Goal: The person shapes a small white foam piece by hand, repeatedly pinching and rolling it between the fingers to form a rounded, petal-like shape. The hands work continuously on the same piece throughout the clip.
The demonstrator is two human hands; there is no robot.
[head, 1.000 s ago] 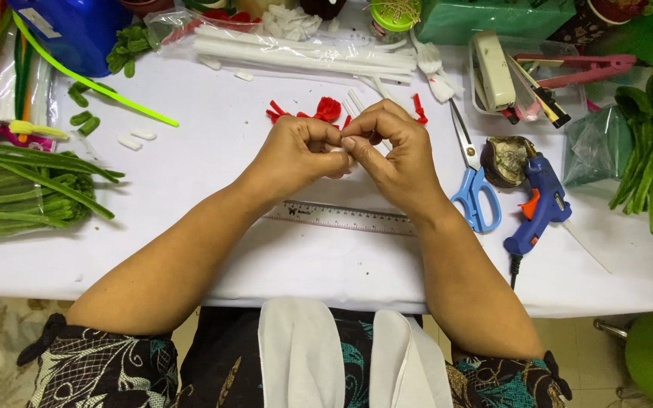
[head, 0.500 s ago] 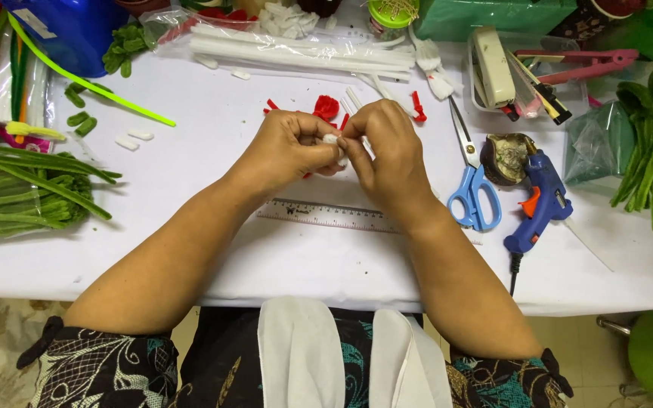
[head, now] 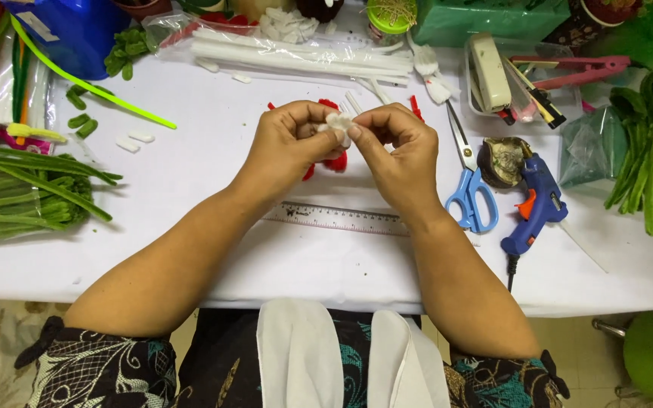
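A small white fuzzy piece (head: 337, 123), seemingly a curled bit of pipe cleaner though it is too small to make out for sure, is pinched between the fingertips of the left hand (head: 290, 142) and the right hand (head: 394, 151). Both hands are closed around it, thumbs and forefingers pressed together, and are held just above the white table (head: 213, 249), over a scatter of red pieces (head: 332, 160) that are mostly hidden beneath them. A clear ruler (head: 338, 219) is laid flat just nearer the body than the wrists. To the right of the right hand, blue-handled scissors (head: 468, 185) are seen lying with blades shut, and a blue glue gun (head: 536, 202) is set just beside them. Long white pipe cleaners (head: 304, 60) are spread across the far side of the table, beyond the hands. Green stems (head: 24, 189) are piled at the left edge, well apart from the hands, and short green and white cut bits (head: 126, 140) are strewn near them.
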